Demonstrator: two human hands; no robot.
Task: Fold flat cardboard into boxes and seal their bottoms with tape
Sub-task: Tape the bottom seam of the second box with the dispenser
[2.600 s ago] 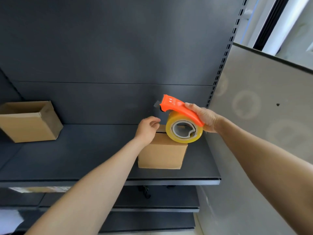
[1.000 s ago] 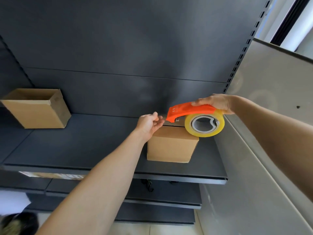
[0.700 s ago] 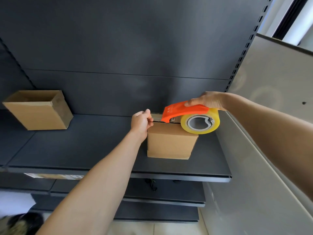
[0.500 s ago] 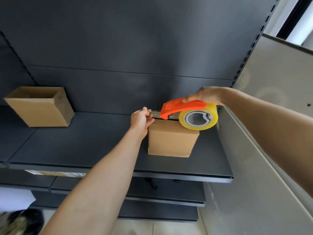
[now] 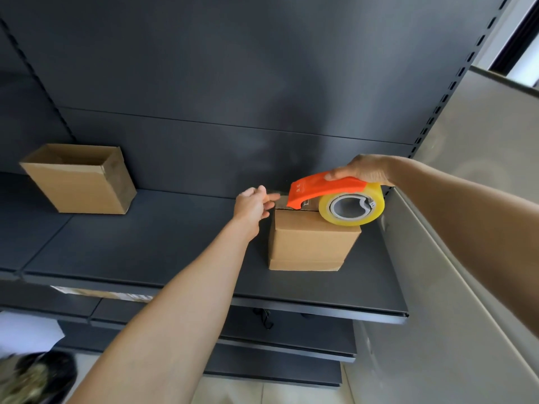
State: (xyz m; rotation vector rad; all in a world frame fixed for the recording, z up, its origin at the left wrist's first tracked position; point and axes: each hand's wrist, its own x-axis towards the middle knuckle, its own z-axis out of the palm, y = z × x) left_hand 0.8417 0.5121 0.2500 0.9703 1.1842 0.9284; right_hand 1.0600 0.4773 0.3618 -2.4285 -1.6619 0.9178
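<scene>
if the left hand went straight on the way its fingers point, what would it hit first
Most likely the orange front of the tape dispenser, just beyond the fingertips of the left hand, above the box. Depth is unclear, so it might pass in front instead.

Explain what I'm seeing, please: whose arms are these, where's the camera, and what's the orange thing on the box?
There is no machine here. These are a person's two bare arms, seen from one wide-angle camera worn on the head, looking forward and down. The right hand grips an orange tape dispenser carrying a roll of clear yellowish tape, held against the top of a small closed cardboard box. The left hand reaches to the box's upper left edge, by the dispenser's front; whether it pinches the tape end is too small to tell. The box stands on a dark shelf. Farther left on the same shelf stands a second cardboard box, open at the top.
</scene>
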